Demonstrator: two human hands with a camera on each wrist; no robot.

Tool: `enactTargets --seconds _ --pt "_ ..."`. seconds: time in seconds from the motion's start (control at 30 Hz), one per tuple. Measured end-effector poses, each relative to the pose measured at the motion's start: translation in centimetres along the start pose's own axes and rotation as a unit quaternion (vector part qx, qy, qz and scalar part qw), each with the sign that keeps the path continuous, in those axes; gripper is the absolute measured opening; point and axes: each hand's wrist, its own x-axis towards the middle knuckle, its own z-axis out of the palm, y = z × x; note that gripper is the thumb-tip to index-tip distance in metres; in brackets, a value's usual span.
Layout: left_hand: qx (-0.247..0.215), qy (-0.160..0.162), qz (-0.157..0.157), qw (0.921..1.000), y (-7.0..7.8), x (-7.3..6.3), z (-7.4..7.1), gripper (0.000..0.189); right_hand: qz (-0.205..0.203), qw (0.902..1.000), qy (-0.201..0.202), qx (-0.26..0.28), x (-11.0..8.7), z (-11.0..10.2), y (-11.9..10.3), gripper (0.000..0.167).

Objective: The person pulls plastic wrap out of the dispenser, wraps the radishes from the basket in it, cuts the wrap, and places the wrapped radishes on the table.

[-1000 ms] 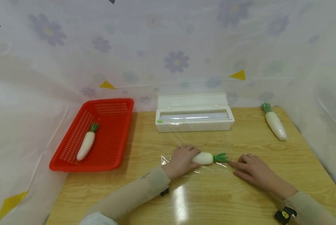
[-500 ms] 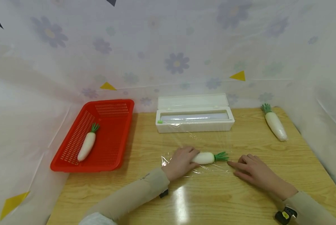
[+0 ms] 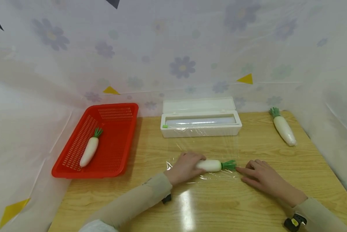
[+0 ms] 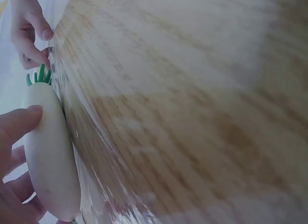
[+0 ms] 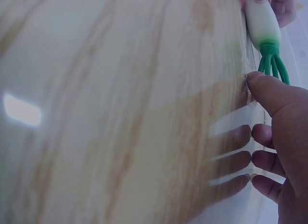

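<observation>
Gripping the white radish (image 3: 209, 165) now in the left hand (image 3: 185, 168), with thumb and fingers curved round the body! Lying crosswise on the clear film (image 3: 202, 146), mid-table, with green leaves (image 3: 228, 165) toward the right edge of the table (image 3: 225, 206). Over to the right hand (image 3: 262, 178): gripping nothing, loosely bent, with spread fingertips down at the side of the film, just beside the leaves. Shiny creases in the film around the radish, then a flatter stretch up toward the far edge. There, the white box (image 3: 198, 132), with lid (image 3: 199, 103) raised and a pale roll (image 3: 201, 121) inside. At the left edge, the red basket (image 3: 112, 141), with 1 basket radish (image 3: 89, 150) beside the left wall, leaves toward the far edge. And near the far right corner, 1 corner radish (image 3: 284, 130), glossy at the tip, lying at a slant. On the right wrist, a black wristband (image 3: 293, 222).
</observation>
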Motion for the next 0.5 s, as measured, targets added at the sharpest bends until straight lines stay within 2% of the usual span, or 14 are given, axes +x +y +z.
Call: enactTargets --seconds 0.13,0.33,0.5 --pt "0.011 0.017 0.007 0.9998 -0.28 0.16 -0.09 0.046 0.006 1.0000 -0.005 0.001 -0.08 0.06 0.02 0.049" --pt "-0.008 0.037 -0.006 0.9993 -0.33 0.44 -0.16 0.045 0.002 1.0000 -0.002 0.006 -0.08 0.13 0.12 0.051" --pt "0.041 0.044 -0.016 0.9981 -0.04 0.53 -0.01 0.046 0.001 1.0000 -0.003 0.007 -0.12 0.19 0.31 0.052"
